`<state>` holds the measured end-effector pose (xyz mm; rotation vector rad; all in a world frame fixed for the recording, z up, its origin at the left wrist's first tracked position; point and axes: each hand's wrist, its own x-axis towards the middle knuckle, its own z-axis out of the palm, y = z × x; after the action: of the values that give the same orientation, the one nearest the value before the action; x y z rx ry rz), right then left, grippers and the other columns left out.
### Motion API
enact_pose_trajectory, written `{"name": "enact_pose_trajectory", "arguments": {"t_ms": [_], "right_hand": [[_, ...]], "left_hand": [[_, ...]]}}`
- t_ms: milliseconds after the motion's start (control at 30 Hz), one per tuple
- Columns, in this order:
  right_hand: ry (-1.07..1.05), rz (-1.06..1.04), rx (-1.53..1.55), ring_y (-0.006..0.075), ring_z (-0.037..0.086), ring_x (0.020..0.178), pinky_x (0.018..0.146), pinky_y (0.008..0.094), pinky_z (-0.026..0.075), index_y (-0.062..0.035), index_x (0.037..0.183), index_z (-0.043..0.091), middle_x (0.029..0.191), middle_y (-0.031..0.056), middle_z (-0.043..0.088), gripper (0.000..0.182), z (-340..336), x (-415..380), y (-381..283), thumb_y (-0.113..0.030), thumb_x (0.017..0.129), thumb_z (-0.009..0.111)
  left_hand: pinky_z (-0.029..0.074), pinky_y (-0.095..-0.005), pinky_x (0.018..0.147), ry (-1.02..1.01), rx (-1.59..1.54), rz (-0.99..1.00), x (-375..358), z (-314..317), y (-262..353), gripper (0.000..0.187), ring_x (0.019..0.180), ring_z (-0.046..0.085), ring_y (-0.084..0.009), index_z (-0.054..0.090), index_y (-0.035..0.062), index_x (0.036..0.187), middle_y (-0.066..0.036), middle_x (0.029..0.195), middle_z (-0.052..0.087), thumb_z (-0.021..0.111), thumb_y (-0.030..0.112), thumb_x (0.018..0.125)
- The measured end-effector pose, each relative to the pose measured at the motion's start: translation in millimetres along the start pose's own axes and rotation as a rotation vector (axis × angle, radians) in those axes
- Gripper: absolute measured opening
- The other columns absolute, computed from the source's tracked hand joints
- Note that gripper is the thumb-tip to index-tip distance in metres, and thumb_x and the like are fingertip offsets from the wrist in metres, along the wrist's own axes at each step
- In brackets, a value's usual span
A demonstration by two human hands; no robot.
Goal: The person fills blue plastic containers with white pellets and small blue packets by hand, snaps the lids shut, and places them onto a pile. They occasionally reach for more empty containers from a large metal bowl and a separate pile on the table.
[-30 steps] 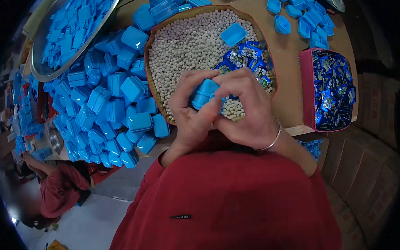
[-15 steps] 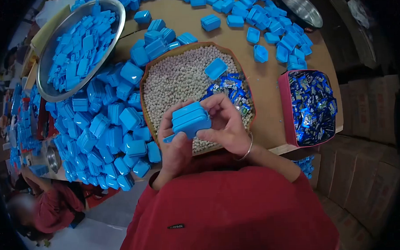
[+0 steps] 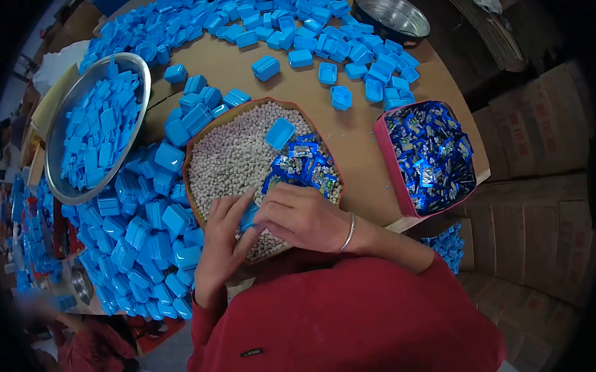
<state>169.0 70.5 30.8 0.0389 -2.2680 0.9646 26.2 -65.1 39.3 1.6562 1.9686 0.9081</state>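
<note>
A small blue plastic case (image 3: 248,216) is between my two hands over the near side of a shallow tray (image 3: 187,165), mostly hidden by my fingers. My left hand (image 3: 221,240) grips its left side, the fingers pointing up and the thumb below. From the right, my right hand (image 3: 307,217) bends its fingers onto the case. Pale round pellets (image 3: 225,144) fill the tray. On them, just beyond my right hand, lie shiny blue wrapped packets (image 3: 302,163) and an open blue half-case (image 3: 280,133).
Closed blue cases (image 3: 156,220) are heaped at left, below a metal bowl (image 3: 145,93) of flat blue parts. A pink-sided container (image 3: 390,158) of packets stands at right. Open blue halves (image 3: 373,89) spread across the back near a metal basin (image 3: 397,15). Another person (image 3: 94,350) is at lower left.
The view has shifted, so the table appears further left and more of its back shows. My hands have lowered the case towards the pellets, and my right fingers now cover more of it.
</note>
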Motion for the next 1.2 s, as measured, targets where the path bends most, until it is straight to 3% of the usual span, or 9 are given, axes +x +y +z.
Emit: {"name": "enact_pose_trajectory", "arguments": {"t_ms": [200, 367, 500, 600, 733, 867, 1000, 1067, 1200], "right_hand": [[-0.059, 0.230, 0.111, 0.0266, 0.059, 0.074, 0.063, 0.0349, 0.048, -0.0022, 0.082, 0.055, 0.080, 0.0095, 0.057, 0.010, -7.2, 2.6, 11.4, -0.004, 0.078, 0.064], [-0.138, 0.324, 0.256, 0.0283, 0.060, 0.079, 0.067, 0.0371, 0.048, -0.0018, 0.089, 0.055, 0.084, 0.0113, 0.058, 0.011, 4.9, -3.9, 31.6, -0.007, 0.082, 0.061], [-0.221, 0.293, 0.386, 0.0290, 0.060, 0.081, 0.069, 0.0367, 0.047, -0.0015, 0.092, 0.053, 0.087, 0.0121, 0.057, 0.013, -1.2, -8.4, 39.9, -0.007, 0.083, 0.061], [-0.187, 0.242, 0.399, 0.0290, 0.060, 0.081, 0.068, 0.0368, 0.047, -0.0016, 0.092, 0.053, 0.085, 0.0117, 0.056, 0.013, -6.0, -10.2, 39.9, -0.006, 0.083, 0.061], [-0.069, 0.126, 0.287, 0.0292, 0.058, 0.077, 0.065, 0.0372, 0.045, -0.0018, 0.093, 0.052, 0.083, 0.0111, 0.054, 0.012, -13.0, -12.0, 37.8, -0.003, 0.083, 0.060], [-0.071, 0.168, 0.371, 0.0290, 0.058, 0.077, 0.066, 0.0366, 0.045, -0.0017, 0.094, 0.053, 0.083, 0.0112, 0.054, 0.012, -28.3, -10.3, 34.7, -0.003, 0.084, 0.059], [-0.144, 0.426, 0.448, 0.0254, 0.063, 0.083, 0.069, 0.0361, 0.049, -0.0007, 0.096, 0.053, 0.087, 0.0131, 0.062, 0.018, -46.4, -13.0, 36.7, -0.009, 0.083, 0.063], [-0.144, 0.496, 0.411, 0.0240, 0.063, 0.080, 0.067, 0.0353, 0.049, -0.0009, 0.098, 0.054, 0.085, 0.0133, 0.061, 0.022, -60.5, -10.7, 57.7, -0.011, 0.082, 0.065], [-0.088, 0.438, -0.455, 0.0353, 0.053, 0.091, 0.076, 0.0429, 0.045, -0.0014, 0.094, 0.055, 0.095, 0.0151, 0.053, 0.028, -91.5, -14.4, 109.6, -0.015, 0.076, 0.071]], "left_hand": [[0.037, -0.0333, 0.094, 0.249, -0.551, -0.160, -4.8, 50.0, -8.8, 0.066, 0.104, 0.048, -0.0220, 0.025, 0.0054, 0.143, -0.013, 0.113, 0.049, 0.058, 0.004, 0.086], [0.040, -0.0241, 0.069, 0.446, -0.436, -0.051, -1.3, 69.0, -20.8, 0.067, 0.079, 0.049, -0.0109, 0.026, 0.0045, 0.141, -0.008, 0.098, 0.054, 0.059, 0.003, 0.083], [0.040, -0.0251, 0.067, 0.433, -0.252, 0.061, 1.8, 63.0, -27.6, 0.064, 0.075, 0.050, -0.0112, 0.037, 0.0037, 0.135, -0.006, 0.092, 0.056, 0.064, 0.003, 0.077], [0.042, -0.0280, 0.066, 0.396, -0.355, 0.040, 10.5, 56.2, -12.6, 0.057, 0.070, 0.053, -0.0145, 0.047, 0.0031, 0.127, -0.006, 0.086, 0.058, 0.066, 0.003, 0.073], [0.043, -0.0326, 0.061, 0.412, 0.009, 0.327, 34.7, 41.0, 2.0, 0.049, 0.065, 0.055, -0.0228, 0.056, 0.0037, 0.113, -0.008, 0.080, 0.060, 0.067, 0.002, 0.065], [0.043, -0.0350, 0.058, 0.302, 0.097, 0.441, 50.2, 26.1, 23.6, 0.046, 0.064, 0.055, -0.0265, 0.058, 0.0044, 0.106, -0.010, 0.081, 0.061, 0.067, 0.004, 0.060], [0.044, -0.0372, 0.058, 0.178, 0.022, 0.395, 67.8, 25.0, 30.8, 0.044, 0.066, 0.056, -0.0282, 0.057, 0.0047, 0.106, -0.010, 0.084, 0.061, 0.066, 0.007, 0.063], [0.046, -0.0412, 0.063, 0.143, -0.031, 0.236, 88.4, 25.1, 36.8, 0.041, 0.072, 0.058, -0.0323, 0.056, 0.0055, 0.108, -0.013, 0.083, 0.059, 0.066, 0.012, 0.069], [0.048, -0.0438, 0.073, 0.169, 0.315, 0.189, 182.0, 17.9, -4.2, 0.036, 0.088, 0.059, -0.0341, 0.056, 0.0082, 0.113, -0.016, 0.097, 0.058, 0.062, 0.018, 0.079]]}}
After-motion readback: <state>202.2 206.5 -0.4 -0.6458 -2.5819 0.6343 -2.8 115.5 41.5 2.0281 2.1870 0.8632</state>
